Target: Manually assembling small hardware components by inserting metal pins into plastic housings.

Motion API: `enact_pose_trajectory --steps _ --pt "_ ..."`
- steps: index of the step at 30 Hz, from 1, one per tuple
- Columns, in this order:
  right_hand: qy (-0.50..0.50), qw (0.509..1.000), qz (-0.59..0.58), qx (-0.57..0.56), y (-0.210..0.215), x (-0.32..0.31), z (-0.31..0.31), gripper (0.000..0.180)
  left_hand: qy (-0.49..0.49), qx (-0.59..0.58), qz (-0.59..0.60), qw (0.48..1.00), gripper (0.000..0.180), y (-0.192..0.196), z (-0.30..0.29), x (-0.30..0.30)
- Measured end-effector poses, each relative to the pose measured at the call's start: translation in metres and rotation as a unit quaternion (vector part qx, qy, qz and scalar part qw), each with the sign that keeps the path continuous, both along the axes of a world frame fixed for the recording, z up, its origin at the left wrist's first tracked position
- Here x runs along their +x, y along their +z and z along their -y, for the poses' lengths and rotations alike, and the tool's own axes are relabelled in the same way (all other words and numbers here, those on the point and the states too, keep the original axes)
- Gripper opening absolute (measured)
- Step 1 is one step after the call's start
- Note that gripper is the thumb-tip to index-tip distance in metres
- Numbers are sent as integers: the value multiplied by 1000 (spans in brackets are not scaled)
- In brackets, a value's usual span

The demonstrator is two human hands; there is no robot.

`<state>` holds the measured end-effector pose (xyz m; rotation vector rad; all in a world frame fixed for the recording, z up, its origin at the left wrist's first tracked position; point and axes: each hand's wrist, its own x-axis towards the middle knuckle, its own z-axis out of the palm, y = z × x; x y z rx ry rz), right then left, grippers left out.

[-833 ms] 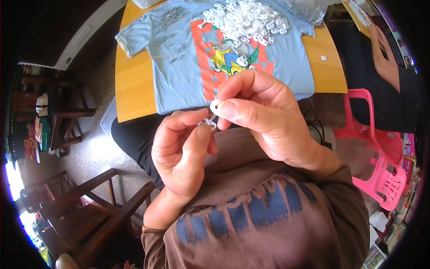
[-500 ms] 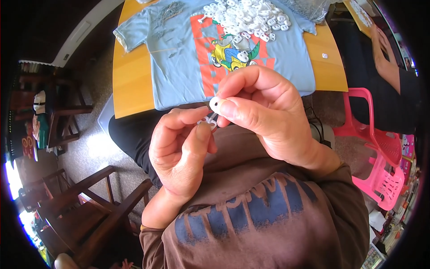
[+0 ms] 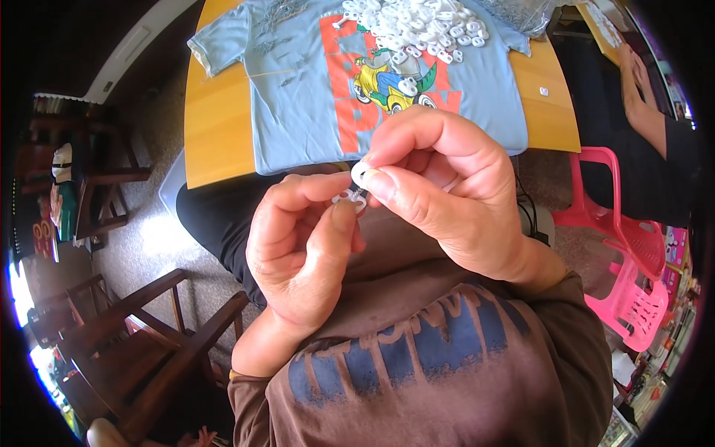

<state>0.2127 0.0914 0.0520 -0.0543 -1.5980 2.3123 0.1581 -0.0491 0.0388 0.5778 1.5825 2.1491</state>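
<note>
My left hand (image 3: pixel 302 249) and my right hand (image 3: pixel 439 190) meet in front of my chest, above my lap. Between the thumb and forefinger of each sits a small white plastic piece (image 3: pixel 351 195), pinched from both sides; its exact shape is hidden by my fingertips. Farther away, a light blue t-shirt (image 3: pixel 298 82) with an orange and yellow print lies spread on a yellow wooden table (image 3: pixel 216 127). A heap of several similar small white plastic pieces (image 3: pixel 417 26) rests on the shirt near the table's far edge.
A pink plastic chair (image 3: pixel 622 261) stands to my right. Dark wooden chairs (image 3: pixel 141 328) stand at my lower left. Another person's forearm (image 3: pixel 644 104) rests at the table's right end. One loose white piece (image 3: pixel 544 91) lies on the bare table.
Both hands stay pinched together on the white piece; the fingers have shifted only slightly and the view has tilted a little.
</note>
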Motion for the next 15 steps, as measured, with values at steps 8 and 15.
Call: enact_pose_trajectory --steps 8,15 --pt "15 999 21 -39 1 1 1 10 -17 16 12 1000 23 1 0 0" --pt "43 998 23 -40 1 2 1 13 -32 49 42 997 26 2 0 0"
